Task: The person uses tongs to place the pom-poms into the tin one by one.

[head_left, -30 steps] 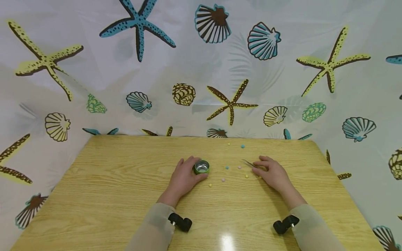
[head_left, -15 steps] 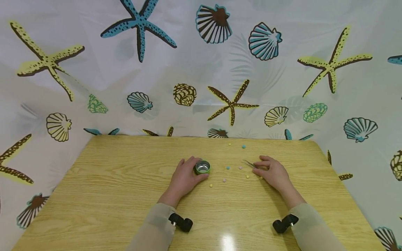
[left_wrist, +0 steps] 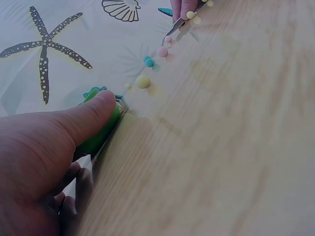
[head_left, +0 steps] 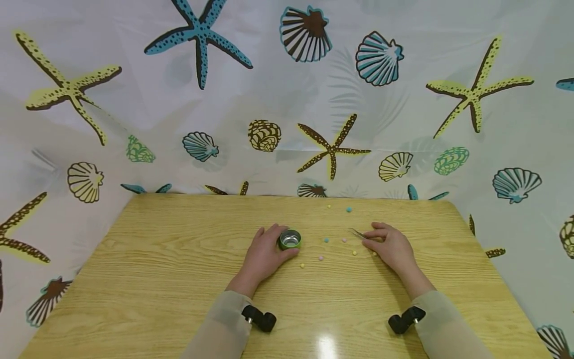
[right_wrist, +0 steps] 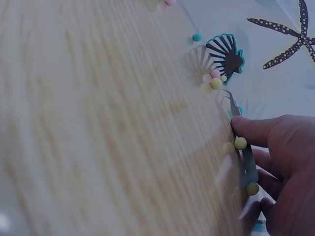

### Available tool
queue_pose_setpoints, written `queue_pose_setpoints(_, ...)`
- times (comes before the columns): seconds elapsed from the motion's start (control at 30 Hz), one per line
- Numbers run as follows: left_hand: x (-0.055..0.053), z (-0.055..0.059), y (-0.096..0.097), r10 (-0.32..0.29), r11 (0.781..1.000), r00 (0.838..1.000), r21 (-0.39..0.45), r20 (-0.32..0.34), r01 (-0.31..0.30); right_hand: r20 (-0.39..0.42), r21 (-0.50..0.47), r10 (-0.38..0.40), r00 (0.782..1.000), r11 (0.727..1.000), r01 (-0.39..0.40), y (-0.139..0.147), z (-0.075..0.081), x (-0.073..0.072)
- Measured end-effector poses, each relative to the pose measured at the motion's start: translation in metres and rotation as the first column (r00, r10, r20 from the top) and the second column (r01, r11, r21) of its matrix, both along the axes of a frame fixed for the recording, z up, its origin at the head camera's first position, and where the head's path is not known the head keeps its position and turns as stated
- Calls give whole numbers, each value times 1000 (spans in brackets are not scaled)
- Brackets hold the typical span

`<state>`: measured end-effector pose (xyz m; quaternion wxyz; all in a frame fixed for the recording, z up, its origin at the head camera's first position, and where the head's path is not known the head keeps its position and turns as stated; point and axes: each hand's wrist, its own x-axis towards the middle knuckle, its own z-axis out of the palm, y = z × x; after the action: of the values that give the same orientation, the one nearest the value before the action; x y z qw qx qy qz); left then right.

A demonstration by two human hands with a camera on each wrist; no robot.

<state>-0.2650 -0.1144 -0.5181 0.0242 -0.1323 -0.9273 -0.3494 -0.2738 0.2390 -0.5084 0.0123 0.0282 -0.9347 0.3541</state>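
Note:
My left hand [head_left: 263,253] holds a small green cup [head_left: 290,246] with a shiny metal inside, thumb on the near side and fingers round the far side. In the left wrist view the green wall of the cup [left_wrist: 101,132] shows beneath the thumb. A pair of metal tweezers [head_left: 358,233] is pinched between thumb and fingers of my right hand [head_left: 392,248], pointing left towards the cup. Their bent tips stand slightly apart with nothing between them in the right wrist view, near a yellow bead [right_wrist: 216,83]. Another yellow bead [right_wrist: 240,143] lies close by the thumb.
Several small beads are scattered over the wooden table [head_left: 188,279], among them a blue bead [head_left: 326,240], a pink bead [head_left: 320,258] and a yellow bead [head_left: 302,266]. Farther back lies another blue bead [head_left: 349,210]. A shell-patterned curtain [head_left: 233,109] hangs behind the table.

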Motion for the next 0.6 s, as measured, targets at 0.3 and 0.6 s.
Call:
queue_pose_setpoints(0.3,0,-1,0,-6,1000,1000,-4,-19,6,-25,-13,-29,999,1000,29,-3,1,0)
queue_pose_setpoints(0.6,1,0,0,-5,1000,1000,-10,-22,5,-50,-79,-128,991,989,124,-6,5,1)
